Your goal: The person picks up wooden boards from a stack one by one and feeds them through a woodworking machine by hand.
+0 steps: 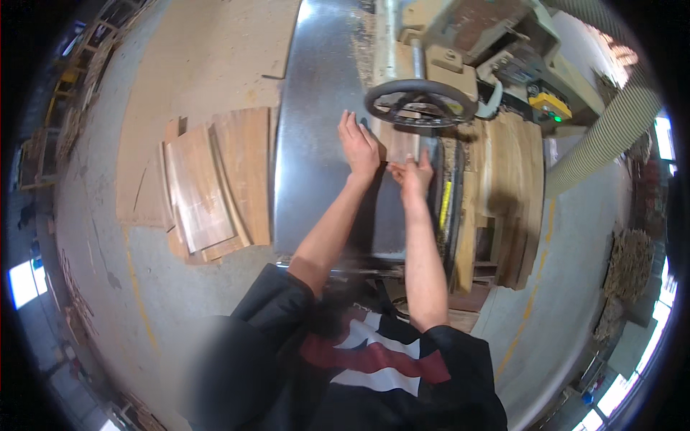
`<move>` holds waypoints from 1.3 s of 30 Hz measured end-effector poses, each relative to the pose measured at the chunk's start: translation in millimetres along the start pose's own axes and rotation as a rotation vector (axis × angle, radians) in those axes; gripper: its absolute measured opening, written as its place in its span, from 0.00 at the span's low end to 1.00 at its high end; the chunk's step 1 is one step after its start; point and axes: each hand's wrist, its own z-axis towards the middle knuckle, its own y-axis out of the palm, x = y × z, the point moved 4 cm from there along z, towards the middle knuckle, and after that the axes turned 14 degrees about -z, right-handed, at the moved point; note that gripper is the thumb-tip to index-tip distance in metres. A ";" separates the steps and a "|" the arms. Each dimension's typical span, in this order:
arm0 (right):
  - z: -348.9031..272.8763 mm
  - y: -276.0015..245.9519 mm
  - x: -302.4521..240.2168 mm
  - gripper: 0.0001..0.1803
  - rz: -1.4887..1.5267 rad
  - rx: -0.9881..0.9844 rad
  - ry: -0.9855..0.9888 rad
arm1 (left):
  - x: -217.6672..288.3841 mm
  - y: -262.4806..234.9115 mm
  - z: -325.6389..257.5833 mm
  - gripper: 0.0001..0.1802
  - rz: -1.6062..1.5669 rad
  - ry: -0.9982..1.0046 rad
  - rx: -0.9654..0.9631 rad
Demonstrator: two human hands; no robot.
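Indoors, steel table [316, 144], dusty floor [108, 302].

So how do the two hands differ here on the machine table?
The left hand lies flat with its fingers stretched forward on the metal machine table; the right hand is curled, its fingers pinched at the edge of a wooden piece. The left hand sits further forward, toward the black handwheel; the right hand is nearer the person. Both are bare and close together.
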 end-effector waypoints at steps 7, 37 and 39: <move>10.7 -20.4 -3.4 0.41 0.006 -0.106 -0.044 | -3.5 -52.9 -18.9 0.23 -0.178 0.024 -0.315; -5.0 25.2 25.9 0.25 0.027 -0.080 -0.509 | -41.0 -406.5 36.6 0.55 0.886 -0.385 0.283; -43.0 21.0 45.3 0.19 -0.013 -0.160 -0.442 | -48.0 -423.7 12.5 0.50 0.805 -0.219 0.275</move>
